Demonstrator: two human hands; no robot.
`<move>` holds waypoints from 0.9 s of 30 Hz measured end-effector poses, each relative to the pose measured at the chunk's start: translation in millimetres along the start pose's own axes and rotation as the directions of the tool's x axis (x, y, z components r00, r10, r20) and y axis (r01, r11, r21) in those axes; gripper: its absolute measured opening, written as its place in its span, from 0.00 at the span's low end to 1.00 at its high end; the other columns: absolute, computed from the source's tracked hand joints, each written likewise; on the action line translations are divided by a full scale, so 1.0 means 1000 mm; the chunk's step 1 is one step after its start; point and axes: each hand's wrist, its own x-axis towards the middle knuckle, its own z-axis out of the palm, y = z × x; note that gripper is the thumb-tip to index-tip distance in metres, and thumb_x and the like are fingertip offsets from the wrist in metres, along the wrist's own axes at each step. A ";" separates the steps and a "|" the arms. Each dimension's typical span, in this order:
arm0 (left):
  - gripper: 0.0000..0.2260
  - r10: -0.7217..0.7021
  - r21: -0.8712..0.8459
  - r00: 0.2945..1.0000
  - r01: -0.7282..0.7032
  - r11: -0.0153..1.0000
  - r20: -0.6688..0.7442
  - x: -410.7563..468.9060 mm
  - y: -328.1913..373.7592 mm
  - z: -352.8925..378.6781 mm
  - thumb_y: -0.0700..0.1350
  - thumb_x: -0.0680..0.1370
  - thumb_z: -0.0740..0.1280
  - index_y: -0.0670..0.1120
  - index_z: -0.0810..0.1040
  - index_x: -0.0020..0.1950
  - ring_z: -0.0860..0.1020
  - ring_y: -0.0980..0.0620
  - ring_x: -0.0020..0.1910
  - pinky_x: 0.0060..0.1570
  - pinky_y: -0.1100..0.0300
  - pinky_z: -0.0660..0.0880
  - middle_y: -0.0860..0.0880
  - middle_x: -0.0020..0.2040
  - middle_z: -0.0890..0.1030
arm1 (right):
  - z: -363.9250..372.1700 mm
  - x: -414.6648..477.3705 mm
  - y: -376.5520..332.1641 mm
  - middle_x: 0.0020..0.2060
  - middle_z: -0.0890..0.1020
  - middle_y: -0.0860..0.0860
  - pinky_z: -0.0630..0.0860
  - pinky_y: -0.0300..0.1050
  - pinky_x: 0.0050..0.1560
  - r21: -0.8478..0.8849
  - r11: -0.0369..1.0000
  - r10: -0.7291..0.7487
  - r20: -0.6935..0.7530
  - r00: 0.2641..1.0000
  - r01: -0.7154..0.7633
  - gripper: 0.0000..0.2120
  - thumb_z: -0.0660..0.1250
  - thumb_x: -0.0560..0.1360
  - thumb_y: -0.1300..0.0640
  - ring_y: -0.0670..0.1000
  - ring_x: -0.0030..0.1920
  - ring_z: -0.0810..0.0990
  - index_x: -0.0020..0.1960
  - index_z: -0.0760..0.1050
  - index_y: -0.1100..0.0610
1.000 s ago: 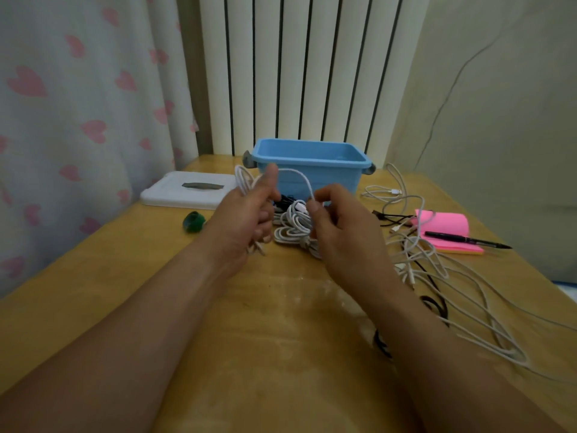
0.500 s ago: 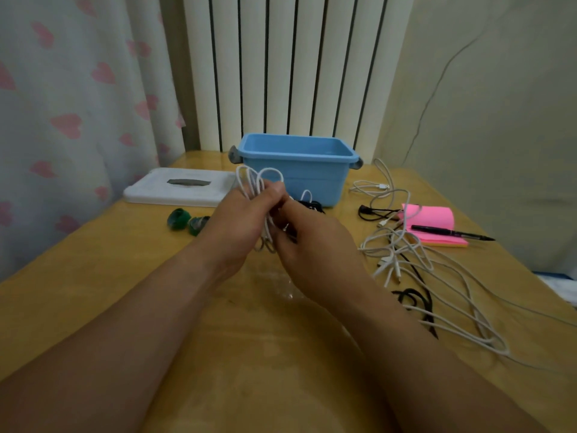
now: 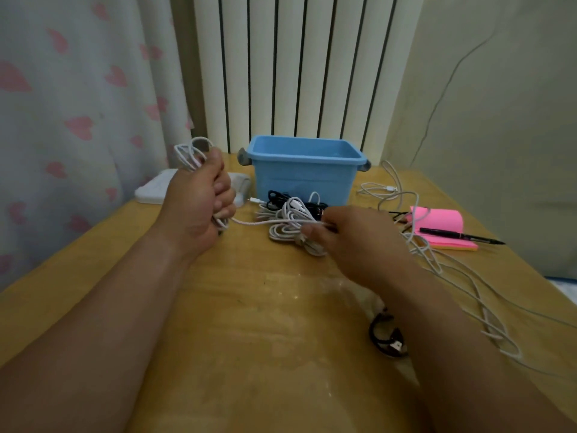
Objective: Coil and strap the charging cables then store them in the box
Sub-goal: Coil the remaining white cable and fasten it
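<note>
Over the bench's left side, the left hand (image 3: 196,198) has its grip clamped round a white cable coil (image 3: 188,154). Its tail (image 3: 265,222) runs right, in front of the blue box (image 3: 304,173) at the far edge, to the right hand (image 3: 352,239), whose grip pinches it. A taut tail and equal loops should coil neatly.

The box (image 3: 303,179) at twelve o'clock is light blue with grey handle tabs. At ten o'clock the curtain (image 3: 78,120) is white, scattered with pink hearts. The radiator (image 3: 296,67) is cream with dark vertical gaps. The coiled cable (image 3: 187,154) and the cable heap (image 3: 290,214) are white; a black cable (image 3: 394,344) lies at five o'clock. At two o'clock the notepad (image 3: 440,218) is bright pink over yellow, its pen (image 3: 449,234) black. The table (image 3: 249,307) is honey-yellow wood.
</note>
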 end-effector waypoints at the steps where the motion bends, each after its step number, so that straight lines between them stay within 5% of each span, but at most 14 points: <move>1: 0.17 0.019 0.091 1.000 -0.020 0.996 0.013 0.000 0.001 -0.002 0.54 0.87 0.65 0.52 0.72 0.38 0.60 0.55 0.25 0.22 0.63 0.59 0.51 0.30 0.64 | -0.005 0.002 0.004 0.33 0.78 0.47 0.70 0.47 0.40 0.102 0.994 0.039 0.006 0.999 -0.040 0.22 0.65 0.81 0.35 0.49 0.37 0.77 0.38 0.75 0.50; 3: 0.17 0.024 0.284 0.995 -0.052 0.958 0.100 -0.007 0.001 0.001 0.56 0.84 0.68 0.53 0.73 0.38 0.62 0.54 0.27 0.23 0.63 0.61 0.51 0.31 0.66 | -0.009 0.004 0.008 0.32 0.80 0.49 0.75 0.48 0.39 0.387 0.915 0.094 0.063 0.994 -0.111 0.19 0.68 0.81 0.40 0.50 0.36 0.79 0.40 0.78 0.52; 7: 0.18 -0.072 0.587 0.959 -0.108 0.802 0.274 -0.028 -0.009 0.029 0.63 0.80 0.68 0.49 0.75 0.52 0.71 0.61 0.26 0.25 0.66 0.68 0.58 0.29 0.75 | -0.005 0.007 0.008 0.26 0.72 0.47 0.78 0.49 0.35 0.779 0.578 0.068 0.252 0.965 -0.244 0.12 0.69 0.83 0.52 0.49 0.27 0.72 0.44 0.78 0.57; 11: 0.13 -0.167 0.679 0.885 -0.201 0.706 0.436 -0.041 -0.020 0.048 0.61 0.81 0.67 0.52 0.78 0.55 0.78 0.66 0.31 0.30 0.72 0.71 0.63 0.34 0.82 | 0.000 0.010 0.012 0.25 0.69 0.47 0.70 0.48 0.34 0.804 0.515 0.124 0.275 0.953 -0.299 0.08 0.69 0.81 0.55 0.48 0.27 0.68 0.48 0.80 0.59; 13: 0.09 -0.192 0.706 0.865 -0.229 0.670 0.463 -0.042 -0.022 0.050 0.58 0.83 0.68 0.55 0.81 0.52 0.79 0.64 0.32 0.31 0.72 0.72 0.59 0.37 0.84 | 0.002 0.011 0.011 0.25 0.71 0.47 0.70 0.48 0.34 0.797 0.521 0.153 0.265 0.952 -0.306 0.07 0.70 0.80 0.55 0.48 0.27 0.70 0.47 0.81 0.59; 15: 0.15 -0.208 0.736 0.869 -0.227 0.637 0.449 -0.041 -0.026 0.047 0.59 0.84 0.65 0.51 0.82 0.47 0.77 0.60 0.32 0.33 0.67 0.73 0.51 0.36 0.83 | 0.004 0.010 0.010 0.24 0.70 0.47 0.69 0.47 0.33 0.811 0.495 0.156 0.271 0.950 -0.313 0.06 0.70 0.80 0.56 0.48 0.26 0.69 0.46 0.80 0.57; 18: 0.24 -0.196 0.695 0.889 -0.168 0.699 0.413 -0.039 -0.030 0.044 0.60 0.86 0.62 0.40 0.78 0.44 0.77 0.51 0.35 0.39 0.58 0.79 0.46 0.34 0.76 | 0.004 0.009 0.009 0.24 0.68 0.46 0.68 0.45 0.32 0.849 0.420 0.110 0.302 0.947 -0.320 0.06 0.70 0.81 0.57 0.47 0.25 0.66 0.47 0.77 0.57; 20: 0.21 -0.167 0.568 0.913 -0.083 0.819 0.373 -0.036 -0.032 0.043 0.56 0.87 0.61 0.40 0.77 0.46 0.79 0.47 0.36 0.45 0.51 0.83 0.45 0.33 0.73 | 0.002 0.008 0.008 0.27 0.69 0.49 0.68 0.45 0.32 0.891 0.330 0.044 0.316 0.948 -0.312 0.06 0.69 0.82 0.57 0.48 0.26 0.66 0.48 0.75 0.58; 23: 0.16 -0.187 0.387 0.947 0.075 0.919 0.261 -0.031 -0.033 0.041 0.55 0.88 0.59 0.44 0.76 0.50 0.72 0.50 0.29 0.34 0.52 0.78 0.48 0.31 0.69 | 0.002 0.008 0.006 0.29 0.71 0.52 0.71 0.46 0.33 0.926 0.192 0.007 0.329 0.944 -0.324 0.08 0.64 0.84 0.57 0.50 0.27 0.69 0.53 0.77 0.62; 27: 0.17 -0.209 0.255 0.959 0.157 0.954 0.193 -0.032 -0.038 0.046 0.58 0.87 0.61 0.47 0.76 0.47 0.64 0.52 0.26 0.29 0.57 0.68 0.49 0.31 0.64 | 0.010 0.008 0.000 0.31 0.77 0.52 0.70 0.45 0.30 0.928 0.260 0.065 0.258 0.964 -0.266 0.10 0.61 0.86 0.57 0.49 0.27 0.69 0.57 0.79 0.62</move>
